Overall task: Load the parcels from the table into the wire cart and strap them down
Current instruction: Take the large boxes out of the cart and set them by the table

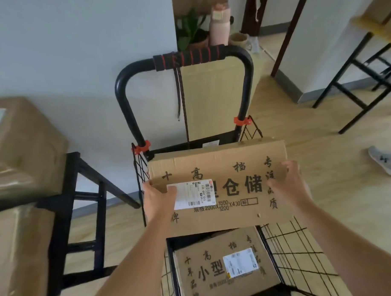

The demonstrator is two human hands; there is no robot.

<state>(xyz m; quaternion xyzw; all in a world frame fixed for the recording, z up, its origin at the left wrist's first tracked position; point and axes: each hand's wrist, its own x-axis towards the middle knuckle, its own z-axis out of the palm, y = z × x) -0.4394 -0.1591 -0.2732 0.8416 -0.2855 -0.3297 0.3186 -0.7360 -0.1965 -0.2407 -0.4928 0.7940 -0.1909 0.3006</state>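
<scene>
Cardboard parcel [224,169] held over a black wire cart [293,250].
Mesh sides run off frame at 6 o'clock. The flat brown parcel with black print half hides a second parcel [207,273] in the basket. At 9 o'clock the left hand [157,198] grips its edge, thumb on the white label [198,192]; at 3 o'clock the right hand [289,184] curls round the far edge, fingertips hidden.

The box [218,187] I hold is matt brown cardboard, a little creased, printed in black ink, with a smooth white paper label [192,193] stuck on it. The cart's mesh [291,250] is thin black-coated wire, its handle [124,90] a glossy black metal tube with a soft-looking padded grip [189,57] and red plastic clips [143,145]. The floor [322,132] looks like pale smooth wood.
</scene>
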